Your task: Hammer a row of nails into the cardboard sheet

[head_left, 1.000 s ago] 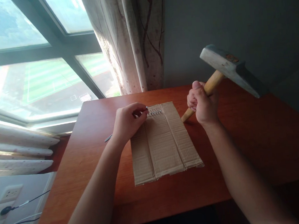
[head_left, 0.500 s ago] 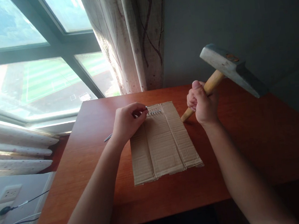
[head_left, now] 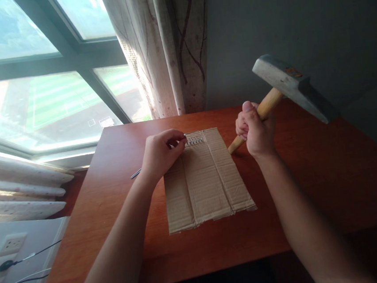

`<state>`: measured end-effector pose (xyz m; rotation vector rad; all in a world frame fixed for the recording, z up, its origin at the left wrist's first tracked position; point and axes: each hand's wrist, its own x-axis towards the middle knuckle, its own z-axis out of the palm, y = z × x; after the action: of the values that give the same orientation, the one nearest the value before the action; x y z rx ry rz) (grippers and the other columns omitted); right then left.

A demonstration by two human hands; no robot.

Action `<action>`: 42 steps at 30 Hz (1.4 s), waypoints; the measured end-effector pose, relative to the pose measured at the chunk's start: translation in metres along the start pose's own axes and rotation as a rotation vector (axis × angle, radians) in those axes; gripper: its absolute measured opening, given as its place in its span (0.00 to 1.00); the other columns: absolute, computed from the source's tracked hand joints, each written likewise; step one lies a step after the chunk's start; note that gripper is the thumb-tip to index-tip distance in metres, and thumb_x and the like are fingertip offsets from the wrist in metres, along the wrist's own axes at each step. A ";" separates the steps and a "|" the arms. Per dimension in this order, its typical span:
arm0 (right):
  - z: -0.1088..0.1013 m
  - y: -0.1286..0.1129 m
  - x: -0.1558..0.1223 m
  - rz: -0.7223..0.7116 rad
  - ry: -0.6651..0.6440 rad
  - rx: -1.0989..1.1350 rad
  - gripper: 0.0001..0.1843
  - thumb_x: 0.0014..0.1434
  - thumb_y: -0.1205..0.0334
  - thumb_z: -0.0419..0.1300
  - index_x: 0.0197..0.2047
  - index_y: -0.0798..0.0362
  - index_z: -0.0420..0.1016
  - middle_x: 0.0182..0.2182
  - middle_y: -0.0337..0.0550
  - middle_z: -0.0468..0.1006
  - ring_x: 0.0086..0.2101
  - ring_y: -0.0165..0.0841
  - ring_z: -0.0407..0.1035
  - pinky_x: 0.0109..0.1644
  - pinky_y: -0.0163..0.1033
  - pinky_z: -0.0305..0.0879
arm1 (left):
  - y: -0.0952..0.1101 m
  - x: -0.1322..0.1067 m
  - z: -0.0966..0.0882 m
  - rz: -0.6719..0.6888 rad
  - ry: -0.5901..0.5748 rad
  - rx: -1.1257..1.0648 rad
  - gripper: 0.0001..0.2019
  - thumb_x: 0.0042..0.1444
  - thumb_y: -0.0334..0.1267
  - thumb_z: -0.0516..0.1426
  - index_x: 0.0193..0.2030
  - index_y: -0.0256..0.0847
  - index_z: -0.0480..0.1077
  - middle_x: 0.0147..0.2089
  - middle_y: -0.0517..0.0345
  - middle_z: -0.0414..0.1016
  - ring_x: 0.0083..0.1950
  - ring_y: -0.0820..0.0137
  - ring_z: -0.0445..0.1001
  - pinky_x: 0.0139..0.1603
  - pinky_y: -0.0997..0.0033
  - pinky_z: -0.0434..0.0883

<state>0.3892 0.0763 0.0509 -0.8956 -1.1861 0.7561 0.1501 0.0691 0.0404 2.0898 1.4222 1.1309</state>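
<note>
A flat sheet of brown cardboard (head_left: 205,180) lies on a reddish wooden table (head_left: 312,183). Near its far edge runs a short row of several nail heads (head_left: 195,140). My left hand (head_left: 161,154) rests at the cardboard's far left corner, fingers pinched on a nail held upright beside that row. My right hand (head_left: 256,130) is a fist round the wooden handle of a hammer (head_left: 290,87), whose grey steel head is raised up and to the right, clear of the table.
A thin metal nail or pin (head_left: 136,174) lies on the table left of my left wrist. A patterned curtain (head_left: 173,49) hangs behind the table beside a large window (head_left: 35,71). A wall socket with cables (head_left: 6,261) sits at lower left.
</note>
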 end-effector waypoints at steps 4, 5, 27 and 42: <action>0.000 0.001 0.000 0.005 0.001 -0.026 0.32 0.60 0.37 0.59 0.21 0.48 0.48 0.14 0.29 0.47 0.14 0.24 0.45 0.16 0.35 0.41 | 0.000 0.000 0.000 0.003 0.003 0.013 0.05 0.53 0.37 0.60 0.34 0.40 0.78 0.30 0.58 0.81 0.27 0.74 0.73 0.29 0.75 0.70; 0.000 0.001 0.000 0.005 0.001 -0.022 0.32 0.60 0.36 0.59 0.21 0.48 0.48 0.14 0.29 0.48 0.14 0.24 0.45 0.16 0.35 0.42 | 0.000 0.000 0.000 0.003 0.006 0.015 0.05 0.53 0.37 0.60 0.34 0.40 0.78 0.31 0.58 0.81 0.27 0.74 0.74 0.29 0.75 0.70; -0.002 -0.004 0.000 0.025 -0.066 -0.022 0.33 0.60 0.36 0.58 0.19 0.49 0.49 0.14 0.30 0.49 0.14 0.23 0.46 0.16 0.35 0.41 | 0.004 -0.002 0.002 0.024 -0.003 0.073 0.05 0.53 0.34 0.60 0.34 0.40 0.78 0.27 0.60 0.79 0.26 0.74 0.73 0.31 0.74 0.71; 0.006 -0.061 -0.001 0.020 -0.634 -0.865 0.26 0.66 0.43 0.54 0.23 0.51 0.58 0.18 0.32 0.57 0.21 0.26 0.52 0.26 0.37 0.44 | -0.005 -0.002 0.010 0.025 0.020 0.022 0.05 0.53 0.34 0.60 0.34 0.41 0.79 0.28 0.61 0.79 0.26 0.74 0.72 0.31 0.75 0.68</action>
<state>0.3851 0.0490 0.1051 -1.4207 -2.1503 0.5389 0.1543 0.0702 0.0302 2.1224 1.4282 1.1536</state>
